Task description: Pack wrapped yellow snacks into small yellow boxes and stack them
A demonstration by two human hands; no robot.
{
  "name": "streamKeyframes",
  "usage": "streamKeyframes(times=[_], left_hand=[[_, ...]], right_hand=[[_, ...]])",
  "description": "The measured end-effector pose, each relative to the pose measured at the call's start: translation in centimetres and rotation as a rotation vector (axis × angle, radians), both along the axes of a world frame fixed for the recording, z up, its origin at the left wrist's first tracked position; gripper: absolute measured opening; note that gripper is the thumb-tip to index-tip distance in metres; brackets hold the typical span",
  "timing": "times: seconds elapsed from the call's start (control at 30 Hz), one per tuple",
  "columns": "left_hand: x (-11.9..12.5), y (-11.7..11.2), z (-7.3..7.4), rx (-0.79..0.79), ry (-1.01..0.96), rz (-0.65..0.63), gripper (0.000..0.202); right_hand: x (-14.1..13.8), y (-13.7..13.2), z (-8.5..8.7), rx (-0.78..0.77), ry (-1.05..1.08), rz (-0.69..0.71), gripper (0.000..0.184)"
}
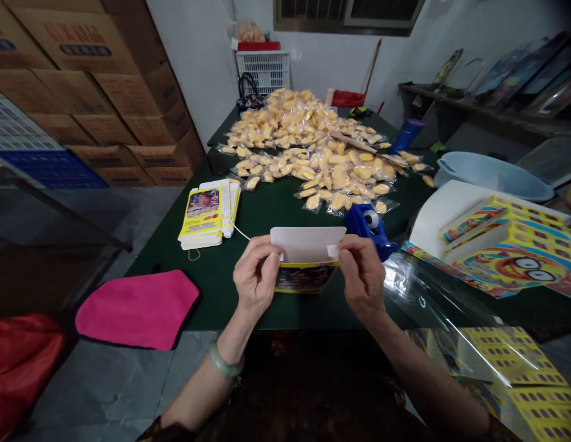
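Note:
A small yellow printed carton [306, 263] with its white top flap raised is held over the near edge of the dark green table [248, 221]. My left hand [256, 277] pinches its left side and my right hand [361, 275] pinches its right side, fingers closed on the side tabs. A green bangle sits on my left wrist. Just behind my right hand lies a blue tape dispenser [371, 227]. A stack of flat yellow cartons [210, 213] rests to the left of the held one.
A big heap of clear packets with yellow pieces [308, 150] covers the far table. A pink cloth [139, 309] lies front left. Yellow display boxes [506, 245] and clear film [433, 294] are at the right, with a pale basin [492, 174]. Brown boxes [83, 92] are stacked at the left.

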State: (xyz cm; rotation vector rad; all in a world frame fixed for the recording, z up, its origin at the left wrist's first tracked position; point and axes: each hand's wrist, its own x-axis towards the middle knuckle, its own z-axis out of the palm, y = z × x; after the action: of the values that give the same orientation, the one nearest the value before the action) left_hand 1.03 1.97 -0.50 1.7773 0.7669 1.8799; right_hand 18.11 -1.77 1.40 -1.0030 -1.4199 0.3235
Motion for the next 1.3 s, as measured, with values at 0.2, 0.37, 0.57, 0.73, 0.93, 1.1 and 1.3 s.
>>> streamKeyframes(times=[0.2,0.37,0.57,0.73,0.93,1.1,1.3], left_hand=[[0.9,0.2,0.9,-0.433,-0.31,-0.381,0.03],[0.9,0.5,2.2,-0.424,-0.337,-0.39,0.008],[1.5,0.8,1.5,-0.382,-0.553,-0.338,0.009],[0.8,0.3,0.8,-0.316,-0.53,-0.41,0.02],[-0.8,-0.3,1.1,-0.342,-0.182,-0.317,0.011],[-2.4,-0.4,2.8,-0.228,0.147,-0.233,0.013],[-2.1,0.4,1.3,-0.314,-0.087,-0.402,0.015]], right_hand=[[1.7,0.1,1.4,-0.281,0.009,0.299,0.024],[1.6,-0.1,1.5,-0.074,-0.084,0.17,0.016],[1.2,-0.9,1.4,-0.021,-0.303,0.293,0.03],[0.5,-0.9,1.5,-0.025,-0.226,0.166,0.018],[0.1,-1.2,1.7,-0.059,-0.311,0.084,0.018],[-0.8,-1.9,1.7,0.041,-0.374,-0.019,0.02],[-2.4,-2.0,0.3,0.161,-0.353,-0.106,0.028]])
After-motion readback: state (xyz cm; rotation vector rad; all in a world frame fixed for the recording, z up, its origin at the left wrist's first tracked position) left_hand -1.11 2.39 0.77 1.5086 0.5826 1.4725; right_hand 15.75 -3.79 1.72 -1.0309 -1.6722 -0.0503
